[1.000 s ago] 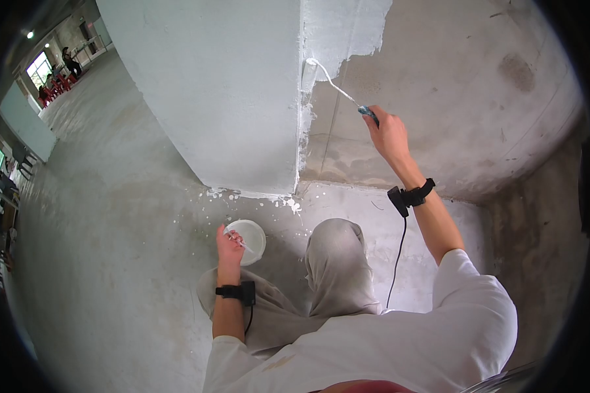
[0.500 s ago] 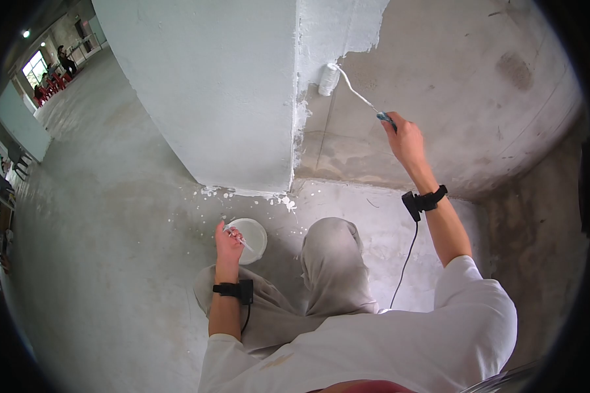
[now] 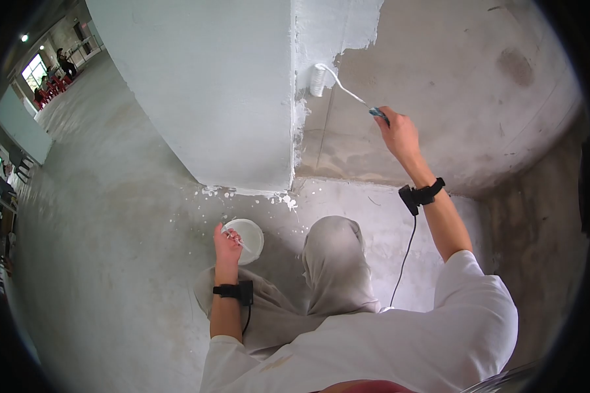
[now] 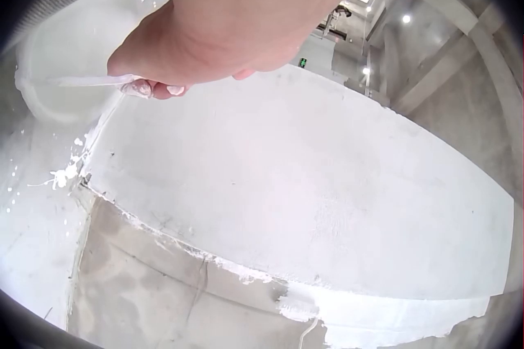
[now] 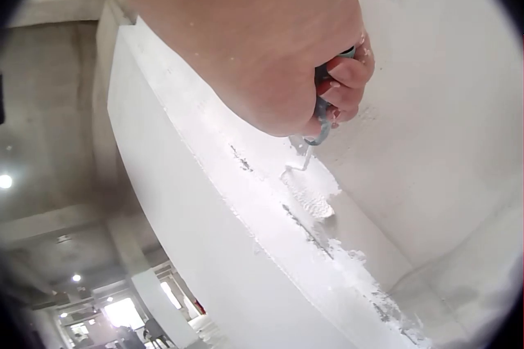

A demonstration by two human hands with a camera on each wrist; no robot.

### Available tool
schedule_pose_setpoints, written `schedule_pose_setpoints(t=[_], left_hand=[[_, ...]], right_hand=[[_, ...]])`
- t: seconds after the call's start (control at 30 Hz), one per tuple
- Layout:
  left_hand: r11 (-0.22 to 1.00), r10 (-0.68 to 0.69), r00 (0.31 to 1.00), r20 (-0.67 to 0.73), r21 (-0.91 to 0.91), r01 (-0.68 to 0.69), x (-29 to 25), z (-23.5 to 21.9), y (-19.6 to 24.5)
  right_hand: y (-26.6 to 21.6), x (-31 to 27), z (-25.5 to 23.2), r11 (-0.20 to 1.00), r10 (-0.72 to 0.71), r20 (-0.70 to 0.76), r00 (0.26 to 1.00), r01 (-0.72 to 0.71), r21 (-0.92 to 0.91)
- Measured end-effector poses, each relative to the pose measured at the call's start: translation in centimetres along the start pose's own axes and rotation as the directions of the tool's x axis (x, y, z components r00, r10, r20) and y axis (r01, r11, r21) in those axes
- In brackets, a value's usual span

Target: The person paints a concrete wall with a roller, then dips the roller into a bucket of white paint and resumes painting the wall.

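In the head view my right hand (image 3: 400,136) grips the dark green handle (image 3: 377,114) of a small paint roller. Its white roller sleeve (image 3: 317,81) is on the wall just right of the pillar's corner, at the lower edge of the white paint. The right wrist view shows the fingers curled round the handle, with the wet sleeve (image 5: 311,193) beyond. Low on the left, my left hand (image 3: 227,246) holds the thin white handle (image 4: 86,81) of a white bucket (image 3: 255,233). The bucket is by my knees, with pale liquid inside.
A pale painted pillar (image 3: 223,98) juts out at the centre. Bare grey wall (image 3: 439,85) extends to its right, with a painted patch (image 3: 344,23) above. White splatters (image 3: 288,200) dot the floor at the pillar's foot. People and red chairs (image 3: 54,86) are far off left.
The roller moved away from the pillar's corner to the right and slightly down, then a little back left. The left hand stays at the bucket.
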State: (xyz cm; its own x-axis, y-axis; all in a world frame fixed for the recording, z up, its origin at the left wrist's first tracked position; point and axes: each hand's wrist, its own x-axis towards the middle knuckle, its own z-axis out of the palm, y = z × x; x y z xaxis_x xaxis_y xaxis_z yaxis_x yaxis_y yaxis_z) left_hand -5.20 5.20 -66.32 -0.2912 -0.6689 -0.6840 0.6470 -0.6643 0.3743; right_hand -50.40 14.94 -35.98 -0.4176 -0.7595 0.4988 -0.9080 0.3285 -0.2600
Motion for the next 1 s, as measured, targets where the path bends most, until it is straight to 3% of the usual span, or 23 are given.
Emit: schedule_pose_setpoints(t=[0.23, 0.5, 0.6, 0.9, 1.0], left_hand=[[1.000, -0.008, 1.000, 0.016, 0.026, 0.007, -0.3, 0.6, 0.0], [0.999, -0.041, 0.999, 0.018, 0.002, 0.041, -0.7, 0.1, 0.1], [1.000, -0.018, 0.999, 0.037, 0.011, 0.018, -0.8, 0.2, -0.2], [0.999, -0.032, 0.999, -0.030, 0.010, 0.032, 0.6, 0.1, 0.2], [1.000, -0.014, 1.000, -0.008, 0.005, 0.014, -0.1, 0.5, -0.1]], right_hand=[[1.2, -0.6, -0.4, 0.998, -0.004, -0.010, 1.000, 0.003, -0.056], [-1.5, 0.7, 1.5, 0.995, -0.099, 0.037, 0.994, 0.100, -0.025], [-2.4, 0.6, 1.5, 0.997, -0.070, 0.064, 0.995, 0.072, -0.022], [2.6, -0.9, 2.1, 0.999, 0.021, 0.053, 0.998, -0.019, -0.046], [3.1, -1.2, 2.0, 0.998, -0.025, 0.013, 1.000, 0.025, -0.061]])
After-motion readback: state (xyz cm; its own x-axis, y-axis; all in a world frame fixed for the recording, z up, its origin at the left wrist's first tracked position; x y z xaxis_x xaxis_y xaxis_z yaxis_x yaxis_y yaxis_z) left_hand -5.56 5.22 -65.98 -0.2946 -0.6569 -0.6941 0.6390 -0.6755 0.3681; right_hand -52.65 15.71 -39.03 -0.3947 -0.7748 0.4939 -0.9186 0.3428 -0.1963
